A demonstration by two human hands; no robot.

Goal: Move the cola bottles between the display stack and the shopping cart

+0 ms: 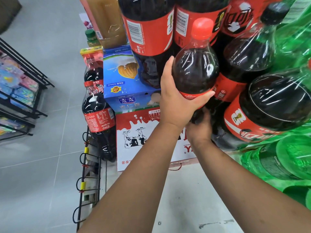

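Two hands hold one cola bottle

The left hand [176,100] wraps its fingers around the cola bottle [195,68]. The right hand [200,128] cups it from below, right against the display stack [252,64].

Head-worn wide-angle view, looking steeply down, close over display stack [235,56]
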